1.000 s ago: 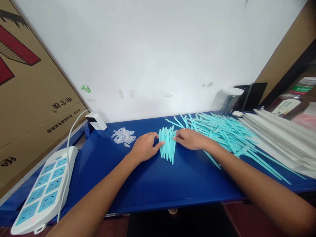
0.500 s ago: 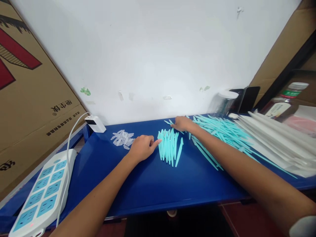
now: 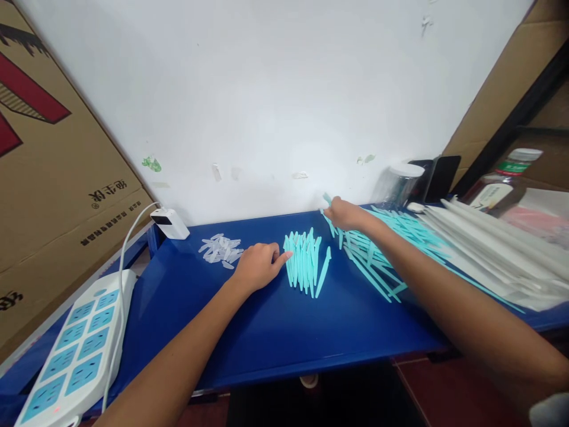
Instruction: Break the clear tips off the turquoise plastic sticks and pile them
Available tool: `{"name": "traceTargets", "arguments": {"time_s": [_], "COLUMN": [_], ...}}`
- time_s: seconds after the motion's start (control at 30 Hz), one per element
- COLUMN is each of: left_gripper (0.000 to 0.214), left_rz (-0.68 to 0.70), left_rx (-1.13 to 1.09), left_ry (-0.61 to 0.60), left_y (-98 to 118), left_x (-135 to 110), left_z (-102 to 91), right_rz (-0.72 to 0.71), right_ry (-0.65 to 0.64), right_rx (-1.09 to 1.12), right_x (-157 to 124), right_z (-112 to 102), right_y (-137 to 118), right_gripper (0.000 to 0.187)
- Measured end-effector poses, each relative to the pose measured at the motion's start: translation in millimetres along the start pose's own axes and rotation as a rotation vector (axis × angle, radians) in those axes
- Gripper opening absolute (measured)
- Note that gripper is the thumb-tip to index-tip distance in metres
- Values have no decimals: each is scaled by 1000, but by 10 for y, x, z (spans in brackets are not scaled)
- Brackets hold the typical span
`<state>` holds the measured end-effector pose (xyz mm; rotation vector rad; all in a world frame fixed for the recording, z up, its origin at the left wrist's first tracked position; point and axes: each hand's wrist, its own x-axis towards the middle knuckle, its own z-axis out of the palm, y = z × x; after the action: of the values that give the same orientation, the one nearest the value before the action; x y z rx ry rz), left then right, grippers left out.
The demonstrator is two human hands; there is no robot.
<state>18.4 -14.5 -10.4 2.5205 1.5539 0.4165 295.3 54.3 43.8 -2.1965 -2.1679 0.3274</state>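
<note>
Now the left hand (image 3: pixel 260 267) curls loosely, index finger against the neat row of teal sticks (image 3: pixel 304 264) midway along the desk (image 3: pixel 267 332). By the far edge the right hand (image 3: pixel 344 214) pinches one teal stick (image 3: pixel 328 200) beside the loose pile (image 3: pixel 391 243). Contents of the lidded jar (image 3: pixel 398 184) at the far right corner are unclear.
</note>
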Motion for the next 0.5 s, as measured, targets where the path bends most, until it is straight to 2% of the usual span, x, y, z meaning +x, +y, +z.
{"name": "traceTargets", "arguments": {"time_s": [0.13, 0.2, 0.27, 0.4, 0.5], "left_gripper": [45, 44, 44, 44, 39], "left_rz": [26, 60, 83, 92, 80], "left_rx": [2, 35, 62, 55, 56], "left_ry": [58, 93, 104, 102, 97], "left_y": [16, 18, 13, 3, 12], "left_x": [8, 13, 18, 18, 8], "left_z": [41, 70, 92, 96, 75], "right_rz": [-64, -56, -102, -113, -144], "right_ry": [-100, -62, -67, -87, -64], "right_rx": [250, 205, 171, -5, -69], "right_x": [-496, -698, -809, -776, -617], "right_z": [146, 287, 420, 549, 486], "right_y": [193, 203, 151, -56, -178], "right_gripper": [41, 38, 43, 43, 40]}}
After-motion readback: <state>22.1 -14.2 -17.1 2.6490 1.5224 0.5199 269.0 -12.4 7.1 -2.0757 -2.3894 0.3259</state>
